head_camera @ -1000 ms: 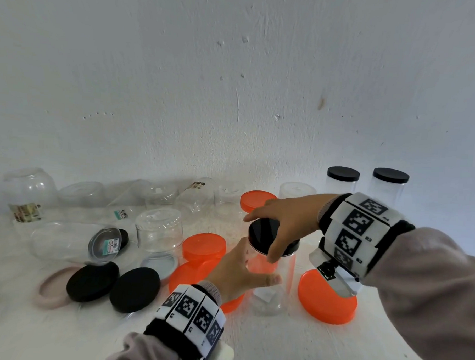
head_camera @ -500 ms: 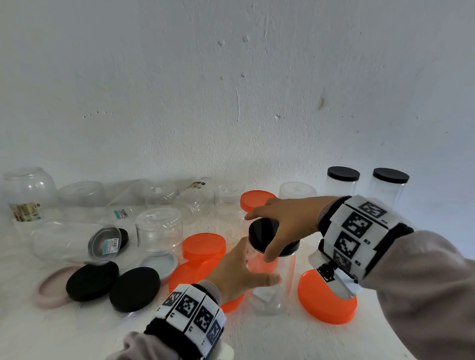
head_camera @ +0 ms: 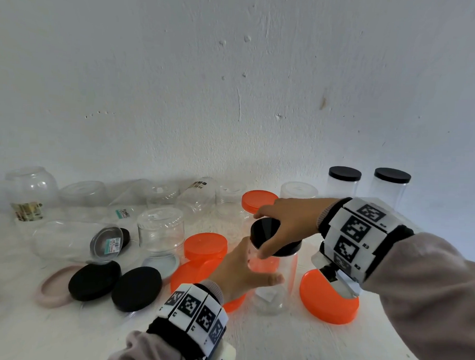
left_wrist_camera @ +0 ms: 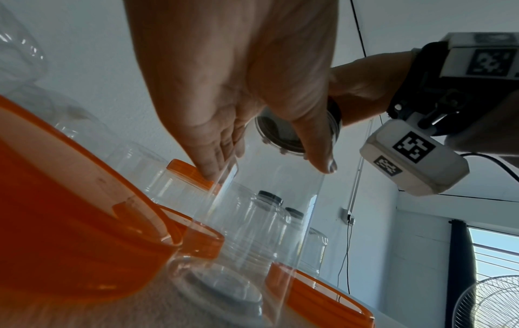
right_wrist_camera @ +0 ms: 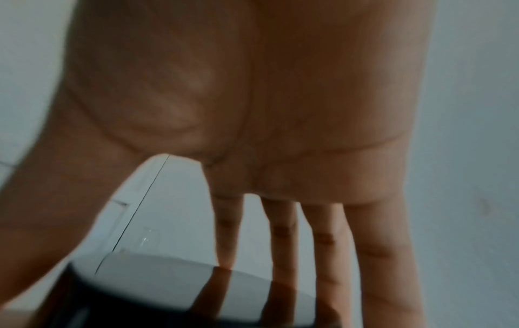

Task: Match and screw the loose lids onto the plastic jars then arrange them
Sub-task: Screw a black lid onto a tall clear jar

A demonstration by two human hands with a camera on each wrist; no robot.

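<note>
A tall clear plastic jar [head_camera: 276,285] stands upright on the white table, topped by a black lid [head_camera: 267,230]. My left hand [head_camera: 243,270] wraps the jar's body, thumb across the front and fingers behind. From above, my right hand [head_camera: 280,225] grips the black lid [right_wrist_camera: 174,295] by its rim with thumb and fingertips. In the left wrist view the clear plastic jar [left_wrist_camera: 261,222] runs up to the black lid [left_wrist_camera: 283,133] between my left hand [left_wrist_camera: 241,111] and the other hand's palm.
Orange lids [head_camera: 326,300] [head_camera: 205,245] lie beside the jar. Two loose black lids [head_camera: 136,288] [head_camera: 94,279] and a pink lid [head_camera: 49,288] lie front left. Several clear jars [head_camera: 160,231] crowd the back left. Two black-lidded jars [head_camera: 343,181] [head_camera: 391,186] stand at the back right wall.
My right hand has turned slightly on the black lid, fingers shifting round the rim. The jar and my left hand stay in place.
</note>
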